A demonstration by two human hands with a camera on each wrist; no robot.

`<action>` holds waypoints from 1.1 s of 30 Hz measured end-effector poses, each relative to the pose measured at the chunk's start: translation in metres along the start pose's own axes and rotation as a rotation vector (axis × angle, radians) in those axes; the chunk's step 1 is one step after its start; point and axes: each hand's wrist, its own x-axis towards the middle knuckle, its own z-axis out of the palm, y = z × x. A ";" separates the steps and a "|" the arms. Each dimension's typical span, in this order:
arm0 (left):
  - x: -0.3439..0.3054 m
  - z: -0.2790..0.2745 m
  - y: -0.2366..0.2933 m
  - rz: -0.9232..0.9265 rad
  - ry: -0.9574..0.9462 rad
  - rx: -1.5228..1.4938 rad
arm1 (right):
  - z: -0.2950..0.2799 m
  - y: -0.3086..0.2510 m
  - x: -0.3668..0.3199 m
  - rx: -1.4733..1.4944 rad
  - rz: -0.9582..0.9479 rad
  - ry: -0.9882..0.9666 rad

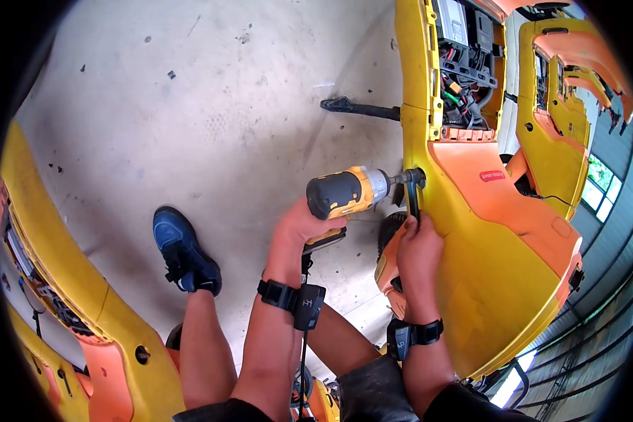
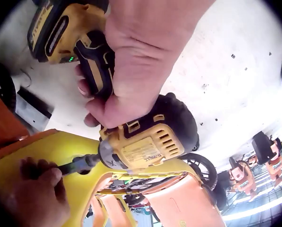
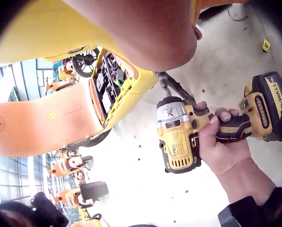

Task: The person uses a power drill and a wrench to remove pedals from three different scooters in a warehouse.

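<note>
My left hand (image 1: 297, 226) grips the handle of a yellow and black impact driver (image 1: 341, 193), fingers wrapped round it in the left wrist view. The driver lies level, its socket (image 1: 399, 178) pointing at a round hole in the yellow side panel (image 1: 457, 281) of a scooter. With my right hand (image 1: 420, 253) I hold a dark wrench (image 1: 413, 199) by its lower end. The wrench's head sits at that hole, right at the driver's socket. The right wrist view shows the driver (image 3: 178, 144) from the other side, with a green light lit on its battery (image 3: 268, 105).
Above the hole, an open bay (image 1: 468, 91) shows wiring and boxes. A black kickstand (image 1: 362, 107) sticks out over the grey floor (image 1: 225, 91). Another yellow and orange scooter (image 1: 84, 295) stands at left; more (image 1: 559, 105) stand behind at right. My shoe (image 1: 183, 243) is on the floor.
</note>
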 end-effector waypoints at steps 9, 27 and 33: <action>-0.009 -0.005 -0.012 -0.034 0.036 -0.101 | -0.001 0.000 -0.002 -0.024 0.025 -0.034; -0.006 0.001 0.008 -0.052 -0.033 -0.191 | -0.004 -0.002 0.000 0.013 0.071 -0.063; 0.002 -0.003 -0.004 -0.009 -0.031 -0.158 | -0.004 0.000 -0.001 0.025 0.049 -0.068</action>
